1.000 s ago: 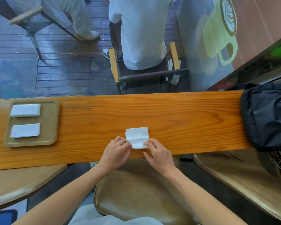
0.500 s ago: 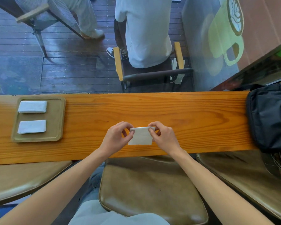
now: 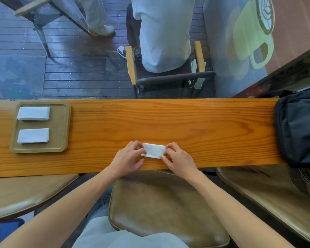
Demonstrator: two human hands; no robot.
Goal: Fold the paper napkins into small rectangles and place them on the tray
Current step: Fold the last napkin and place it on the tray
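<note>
A white paper napkin [image 3: 154, 150], folded into a narrow rectangle, lies flat near the front edge of the long wooden counter [image 3: 186, 122]. My left hand [image 3: 128, 158] pinches its left end and my right hand [image 3: 177, 158] pinches its right end. Far to the left on the counter sits a tan tray [image 3: 61, 127]. Two folded white napkins rest in the tray, one at the back [image 3: 33, 113] and one at the front [image 3: 33, 135].
A black backpack [image 3: 299, 127] covers the counter's right end. Brown padded stools stand below the counter: one under me [image 3: 165, 208], one left [image 3: 25, 192], one right [image 3: 268, 197]. Beyond the glass, a seated person [image 3: 163, 33] occupies a chair.
The napkin was a square held at its near edge. Both hands lifted that edge and folded it over, leaving a narrow rectangle now pressed flat on the counter.
</note>
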